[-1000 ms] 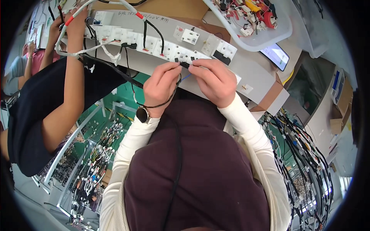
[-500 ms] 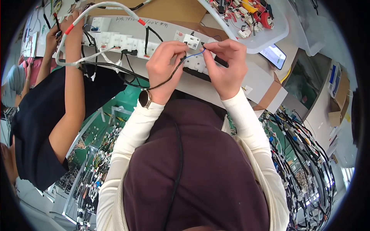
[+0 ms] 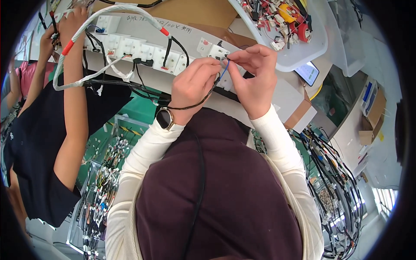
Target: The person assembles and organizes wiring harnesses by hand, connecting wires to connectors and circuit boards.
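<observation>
My left hand (image 3: 193, 84), with a watch at its wrist, is closed on a thin black-sleeved cable (image 3: 190, 107) that runs back to the wiring harness at the left. A short blue wire (image 3: 225, 70) comes out of the cable's end and spans the small gap between my hands. My right hand (image 3: 256, 80) pinches the far end of this wire between thumb and index finger; a small dark piece shows at the fingertips, too small to name. Both hands are above a white fixture block (image 3: 216, 51) on the board.
A white-wrapped harness loop (image 3: 117, 8) with red bands arches over a row of white connector blocks (image 3: 141, 47). A clear bin (image 3: 284, 65) of loose connectors stands beyond my right hand, near a phone (image 3: 307, 73). A co-worker's arm (image 3: 76, 95) reaches in at the left. Cable bundles (image 3: 336, 190) hang at right.
My left hand has shifted slightly right and down, closer to the right hand. The blue wire has swung from nearly level to steep. The harness loop has slid left.
</observation>
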`<action>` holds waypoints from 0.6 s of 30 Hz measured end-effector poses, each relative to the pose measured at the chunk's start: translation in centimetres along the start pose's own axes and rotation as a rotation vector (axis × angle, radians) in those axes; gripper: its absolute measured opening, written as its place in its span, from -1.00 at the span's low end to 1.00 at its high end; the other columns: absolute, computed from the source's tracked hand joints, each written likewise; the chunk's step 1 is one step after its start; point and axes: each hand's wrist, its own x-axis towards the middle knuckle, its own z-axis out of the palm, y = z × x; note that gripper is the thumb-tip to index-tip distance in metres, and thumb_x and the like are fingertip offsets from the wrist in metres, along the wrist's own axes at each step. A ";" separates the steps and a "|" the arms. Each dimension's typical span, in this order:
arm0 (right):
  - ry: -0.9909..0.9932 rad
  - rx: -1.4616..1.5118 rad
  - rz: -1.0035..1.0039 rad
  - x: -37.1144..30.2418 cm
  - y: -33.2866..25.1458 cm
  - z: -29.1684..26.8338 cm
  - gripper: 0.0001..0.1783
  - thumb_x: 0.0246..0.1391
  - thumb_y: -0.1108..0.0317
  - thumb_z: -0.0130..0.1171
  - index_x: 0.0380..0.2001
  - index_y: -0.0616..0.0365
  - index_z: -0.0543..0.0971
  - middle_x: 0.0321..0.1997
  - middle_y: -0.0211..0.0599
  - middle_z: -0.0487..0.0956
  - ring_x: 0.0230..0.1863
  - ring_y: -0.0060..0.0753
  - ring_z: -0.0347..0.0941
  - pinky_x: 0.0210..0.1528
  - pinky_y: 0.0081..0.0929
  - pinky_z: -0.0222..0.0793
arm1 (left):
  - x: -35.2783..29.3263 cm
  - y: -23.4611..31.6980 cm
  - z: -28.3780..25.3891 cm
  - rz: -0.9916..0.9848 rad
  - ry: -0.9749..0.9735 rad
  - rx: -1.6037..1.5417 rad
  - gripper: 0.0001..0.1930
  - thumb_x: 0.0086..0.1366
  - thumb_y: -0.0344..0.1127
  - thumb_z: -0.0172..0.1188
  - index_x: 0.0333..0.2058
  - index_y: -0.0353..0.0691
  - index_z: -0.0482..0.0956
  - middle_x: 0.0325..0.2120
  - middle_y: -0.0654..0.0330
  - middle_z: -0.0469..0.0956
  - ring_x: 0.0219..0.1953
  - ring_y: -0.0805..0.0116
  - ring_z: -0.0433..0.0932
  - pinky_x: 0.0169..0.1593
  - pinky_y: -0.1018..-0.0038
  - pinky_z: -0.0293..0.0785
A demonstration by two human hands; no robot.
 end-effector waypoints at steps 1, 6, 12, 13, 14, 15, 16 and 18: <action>0.001 0.007 0.014 0.1 0.0 -0.1 -0.46 -0.01 0.64 0.32 -0.05 0.21 0.23 -0.25 -0.17 0.65 -0.18 -0.39 0.64 -0.09 -0.47 0.59 | 0.1 0.0 0.0 0.028 0.001 0.050 -0.80 0.04 -0.64 0.28 -0.34 -0.26 0.60 -0.30 0.17 0.61 -0.30 0.22 0.64 -0.31 0.42 0.58; 0.004 -0.011 0.044 0.3 -0.1 -0.5 -0.45 -0.02 0.65 0.32 -0.06 0.21 0.22 -0.26 -0.17 0.66 -0.18 -0.40 0.64 -0.09 -0.48 0.59 | 0.7 0.7 -0.4 0.053 -0.027 0.195 -0.82 0.04 -0.59 0.27 -0.34 -0.22 0.60 -0.31 0.20 0.61 -0.31 0.25 0.64 -0.31 0.42 0.58; 0.035 -0.071 0.023 0.3 -0.3 -0.3 -0.44 -0.02 0.63 0.34 -0.06 0.20 0.22 -0.27 -0.19 0.66 -0.19 -0.42 0.64 -0.11 -0.49 0.59 | 1.0 1.1 -0.8 0.082 -0.078 0.257 -0.79 0.01 -0.61 0.22 -0.33 -0.24 0.58 -0.31 0.22 0.60 -0.29 0.25 0.63 -0.32 0.42 0.58; 0.032 -0.046 0.023 0.4 -0.2 -0.2 -0.45 -0.02 0.64 0.33 -0.06 0.20 0.23 -0.27 -0.19 0.66 -0.19 -0.41 0.65 -0.12 -0.50 0.60 | 1.0 1.2 -0.9 0.075 -0.080 0.253 -0.78 0.01 -0.61 0.22 -0.32 -0.25 0.58 -0.31 0.21 0.60 -0.28 0.25 0.63 -0.32 0.42 0.58; 0.028 -0.022 0.024 0.5 -0.1 0.0 -0.46 -0.02 0.65 0.32 -0.07 0.20 0.23 -0.27 -0.19 0.66 -0.19 -0.41 0.65 -0.13 -0.50 0.60 | 1.0 1.3 -0.9 0.068 -0.083 0.249 -0.77 0.01 -0.61 0.22 -0.31 -0.25 0.58 -0.31 0.21 0.60 -0.27 0.24 0.63 -0.31 0.42 0.58; 0.028 -0.023 0.027 0.6 -0.1 0.2 -0.46 -0.02 0.65 0.32 -0.07 0.20 0.23 -0.27 -0.19 0.66 -0.19 -0.41 0.65 -0.13 -0.50 0.60 | 1.2 1.4 -0.8 0.066 -0.085 0.247 -0.77 0.01 -0.61 0.22 -0.31 -0.25 0.58 -0.31 0.21 0.60 -0.27 0.24 0.63 -0.31 0.42 0.58; 0.014 -0.009 0.021 0.9 -0.2 0.5 -0.47 -0.02 0.65 0.32 -0.08 0.20 0.24 -0.28 -0.19 0.66 -0.20 -0.41 0.65 -0.13 -0.51 0.60 | 1.3 1.6 -0.9 0.064 -0.089 0.246 -0.77 0.01 -0.61 0.22 -0.30 -0.25 0.58 -0.31 0.20 0.60 -0.27 0.24 0.63 -0.31 0.42 0.58; -0.002 0.004 0.018 1.3 -0.1 0.6 -0.49 -0.02 0.65 0.32 -0.10 0.20 0.25 -0.29 -0.20 0.66 -0.21 -0.41 0.65 -0.14 -0.51 0.60 | 1.5 1.6 -0.9 0.059 -0.096 0.244 -0.76 0.01 -0.61 0.22 -0.30 -0.25 0.58 -0.31 0.20 0.60 -0.27 0.24 0.63 -0.30 0.41 0.58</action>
